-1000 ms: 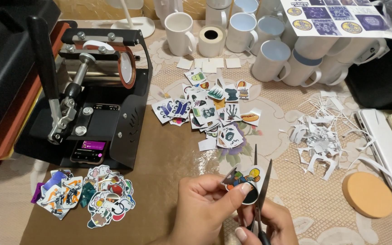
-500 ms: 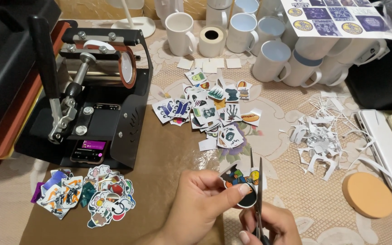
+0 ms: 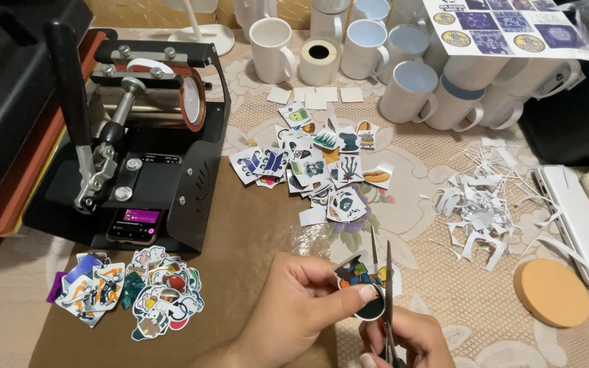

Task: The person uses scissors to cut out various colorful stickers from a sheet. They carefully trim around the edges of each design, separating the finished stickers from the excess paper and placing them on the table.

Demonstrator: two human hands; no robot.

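A: Item one, hands?

B: Left hand (image 3: 305, 307), fingers pinched on a small printed sticker (image 3: 361, 286), held just above the table (image 3: 253, 232). Right hand (image 3: 403, 341), closed round the handles of the scissors (image 3: 384, 300), blades parted and pointing away, touching the sticker's right edge.

A: Finished stock?

B: One heap of trimmed cut-outs (image 3: 131, 293), to the left of the left hand, in front of the black mug press (image 3: 138, 136). I judge those done.

A: Outstanding?

B: A loose spread of stickers with white borders (image 3: 315, 163), beyond both hands. Probably awaiting trimming.

A: Waste?

B: Pile of white paper offcuts (image 3: 478, 204), beyond and to the right of the right hand; a cork disc (image 3: 551, 292) just right of it.

A: Further off?

B: White mugs (image 3: 403, 61) in rows, a tape roll (image 3: 320, 60), a printed sheet (image 3: 506, 27).
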